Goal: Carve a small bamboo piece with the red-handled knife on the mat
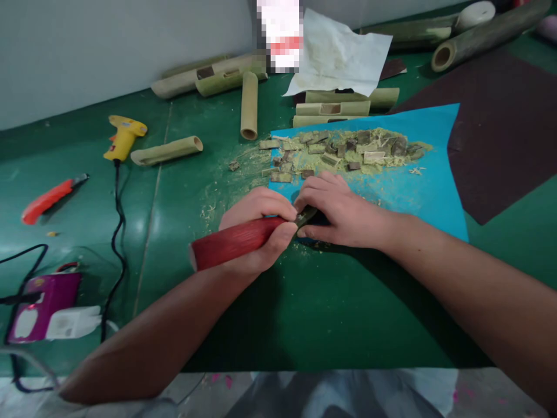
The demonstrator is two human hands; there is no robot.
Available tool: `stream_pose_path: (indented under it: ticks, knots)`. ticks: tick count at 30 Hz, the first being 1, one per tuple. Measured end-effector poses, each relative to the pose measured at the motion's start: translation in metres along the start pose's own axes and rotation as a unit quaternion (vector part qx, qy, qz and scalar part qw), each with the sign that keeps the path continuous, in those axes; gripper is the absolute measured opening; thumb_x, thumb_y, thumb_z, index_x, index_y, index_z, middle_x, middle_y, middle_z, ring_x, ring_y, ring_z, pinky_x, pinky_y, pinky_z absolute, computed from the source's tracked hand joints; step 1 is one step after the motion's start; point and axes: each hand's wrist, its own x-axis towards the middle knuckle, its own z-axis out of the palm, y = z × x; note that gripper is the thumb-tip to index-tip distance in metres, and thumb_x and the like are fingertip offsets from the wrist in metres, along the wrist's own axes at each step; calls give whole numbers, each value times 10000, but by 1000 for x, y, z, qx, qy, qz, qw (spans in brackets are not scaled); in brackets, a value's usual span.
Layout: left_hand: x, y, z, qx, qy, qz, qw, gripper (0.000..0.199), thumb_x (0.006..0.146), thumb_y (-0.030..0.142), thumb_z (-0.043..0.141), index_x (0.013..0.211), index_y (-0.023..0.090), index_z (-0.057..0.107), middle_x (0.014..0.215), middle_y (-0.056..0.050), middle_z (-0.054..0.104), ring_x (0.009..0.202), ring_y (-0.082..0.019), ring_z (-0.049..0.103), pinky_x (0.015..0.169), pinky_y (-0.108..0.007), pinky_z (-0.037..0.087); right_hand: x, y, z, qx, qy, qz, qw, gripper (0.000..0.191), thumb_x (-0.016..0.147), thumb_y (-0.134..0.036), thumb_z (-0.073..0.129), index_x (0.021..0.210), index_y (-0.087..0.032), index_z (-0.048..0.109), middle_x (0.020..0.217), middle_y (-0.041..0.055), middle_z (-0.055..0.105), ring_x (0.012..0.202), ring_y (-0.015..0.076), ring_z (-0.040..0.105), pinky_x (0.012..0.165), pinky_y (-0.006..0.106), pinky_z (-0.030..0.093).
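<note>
My left hand (pixel 265 226) is closed around a red cylinder (pixel 235 241) with a streaked, wood-like surface, thumb in front and fingers behind. Its pale end points left toward me. Between the hands a dark greenish part (pixel 307 217) shows, roughly in line with the cylinder; whether it is the same piece I cannot tell. My right hand (pixel 326 206) has curled fingers and thumb on that part, and its palm hides the rest. Just beyond my hands, bamboo chips and greenish shavings (pixel 339 152) are heaped on a blue sheet (pixel 435 174).
On the left lie a yellow glue gun (pixel 124 136) with a black cable, a red utility knife (pixel 54 197), a magenta box (pixel 47 302) and a white adapter (pixel 73 322). Several bamboo tubes (pixel 249 107) line the back. A dark brown sheet (pixel 500 133) covers the right side.
</note>
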Motion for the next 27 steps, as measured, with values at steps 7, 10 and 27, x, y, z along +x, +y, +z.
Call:
stream_pose_path:
  ticks: [7,10,27]
  knots:
    - [3,3,4,36,3,82,996,248,987,452,630,880,267,756,829,-42,766,782,-189,717,746,-345,597,1,0,0,-11,-11,12,1000,269,940,-386,743,1106,-189,668,1117,99,644,1034,278,513,924,444,364]
    - [2,-1,6,27,6,76,997,229,985,435,634,892,264,755,859,-40,766,801,-183,715,770,-341,594,1,0,0,-10,-12,8,1000,275,945,-391,731,1117,-187,666,1106,98,639,1021,275,510,923,444,364]
    - [14,15,9,70,-27,94,993,161,917,166,651,769,231,657,742,6,735,696,-142,709,687,-307,587,0,3,0,4,-6,-11,1000,252,977,-442,663,1039,-203,618,1057,95,616,974,263,486,903,435,352]
